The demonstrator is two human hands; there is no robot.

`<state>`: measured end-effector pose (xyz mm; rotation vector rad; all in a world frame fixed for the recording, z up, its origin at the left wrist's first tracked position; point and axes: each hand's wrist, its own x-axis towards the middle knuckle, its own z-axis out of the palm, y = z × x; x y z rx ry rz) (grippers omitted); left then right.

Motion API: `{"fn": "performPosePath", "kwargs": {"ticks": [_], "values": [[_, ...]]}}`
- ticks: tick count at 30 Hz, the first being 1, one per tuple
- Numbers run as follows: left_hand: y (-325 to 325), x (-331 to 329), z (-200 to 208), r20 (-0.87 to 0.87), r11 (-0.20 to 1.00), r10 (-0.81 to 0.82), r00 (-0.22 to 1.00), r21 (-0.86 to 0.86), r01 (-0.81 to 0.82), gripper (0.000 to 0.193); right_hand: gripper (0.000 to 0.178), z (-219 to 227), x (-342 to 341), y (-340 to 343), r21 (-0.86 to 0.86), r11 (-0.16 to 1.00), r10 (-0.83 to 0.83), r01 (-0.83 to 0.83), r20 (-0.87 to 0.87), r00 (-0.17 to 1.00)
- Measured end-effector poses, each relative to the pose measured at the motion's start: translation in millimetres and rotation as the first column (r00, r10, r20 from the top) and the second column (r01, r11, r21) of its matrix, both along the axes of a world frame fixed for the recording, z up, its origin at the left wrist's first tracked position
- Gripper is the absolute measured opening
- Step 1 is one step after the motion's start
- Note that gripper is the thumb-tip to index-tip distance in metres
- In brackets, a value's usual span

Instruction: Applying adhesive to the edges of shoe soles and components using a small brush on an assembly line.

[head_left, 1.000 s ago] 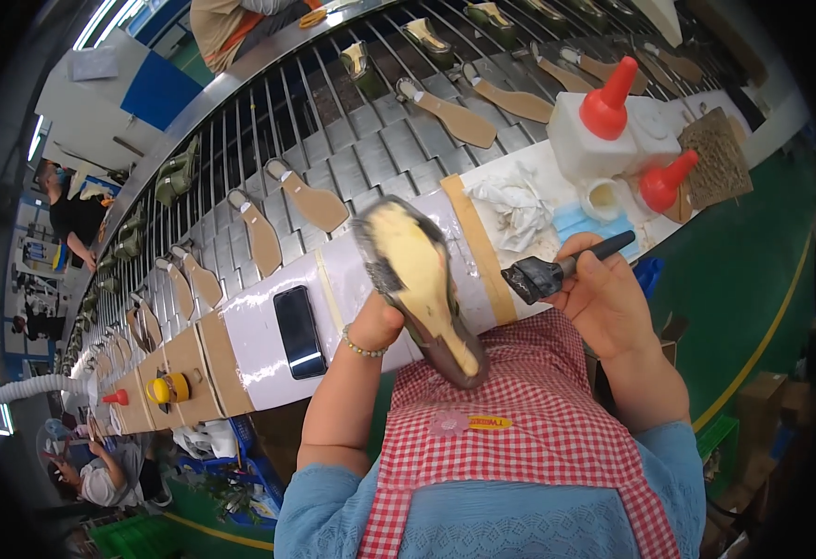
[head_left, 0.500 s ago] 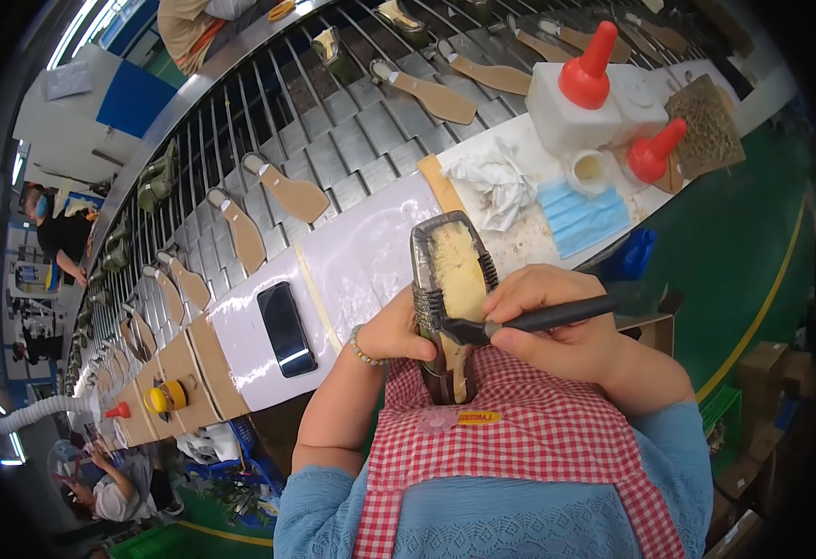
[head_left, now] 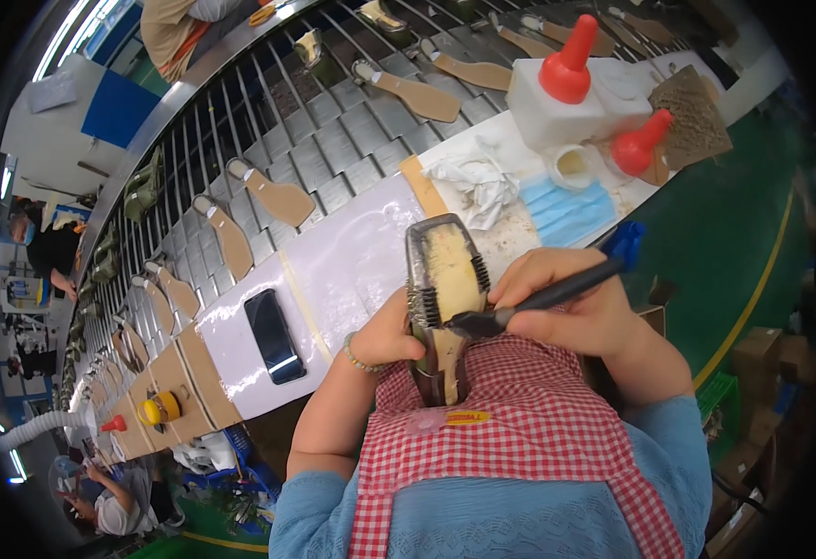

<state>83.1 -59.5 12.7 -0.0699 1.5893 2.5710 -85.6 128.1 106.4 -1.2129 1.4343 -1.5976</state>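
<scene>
My left hand [head_left: 389, 334] is closed round the side of a shoe upper [head_left: 451, 261], held bottom up in front of my apron. The upper's underside is pale yellow, with a dark gathered edge folded round it. In my right hand [head_left: 571, 321] is a black-handled brush [head_left: 576, 285], gripped between thumb and fingers. Its dark head lies against the underside near the middle of the shoe; the bristle tips are hard to make out. My right fingertips are close to the shoe's right edge.
A slatted metal conveyor [head_left: 333, 140] carries several tan insoles [head_left: 277, 196]. On the bench lie a black phone [head_left: 274, 335], crumpled white tissue [head_left: 479, 186] and a blue mask [head_left: 566, 211]. White bottles with red nozzles [head_left: 568, 61] stand near an open jar [head_left: 572, 166]. Other people are farther off.
The brush handle has tilted up at its outer end, and its head has shifted slightly on the shoe's underside. The bench and conveyor appear a little farther left. Both grips are kept.
</scene>
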Motion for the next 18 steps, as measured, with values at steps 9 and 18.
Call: {"fn": "performPosePath", "kwargs": {"ticks": [9,18], "values": [[4,32,-45,0.092,0.956,0.293,0.952,-0.037,-0.290,0.099,0.020,-43,-119,34,0.127,0.683,-0.580,0.719,-0.504,0.640],[-9,47,-67,0.118,0.929,0.364,0.924,0.021,-0.369,0.105,0.021,-76,-145,24,0.297,0.610,-0.406,0.735,-0.680,0.611]]}}
